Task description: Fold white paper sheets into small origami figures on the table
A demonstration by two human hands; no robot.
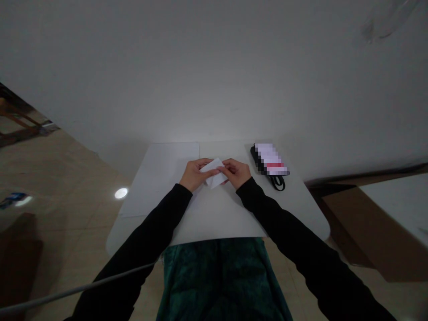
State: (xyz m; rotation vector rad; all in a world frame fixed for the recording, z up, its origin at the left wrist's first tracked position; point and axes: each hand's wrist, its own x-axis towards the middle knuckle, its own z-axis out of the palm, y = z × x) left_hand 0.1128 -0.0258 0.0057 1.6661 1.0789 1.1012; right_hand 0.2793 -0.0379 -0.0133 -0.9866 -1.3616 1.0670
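Observation:
A small folded piece of white paper (216, 179) is held between both hands, just above the middle of the white table. My left hand (196, 174) grips its left side, thumb lying across the front face. On the other side my right hand (238, 173) pinches the paper's right edge, with the thumb tip close to the left thumb. Fold lines and a pointed lower corner show on the paper. The fingers behind it are partly hidden.
White paper sheets (154, 178) lie on the table's left side. At the back right are a phone with a blurred screen (271, 157) and a black strap (278, 183). A wall stands behind the table (220, 223). A cardboard box (377, 227) is at right; a cable (83, 287) crosses lower left.

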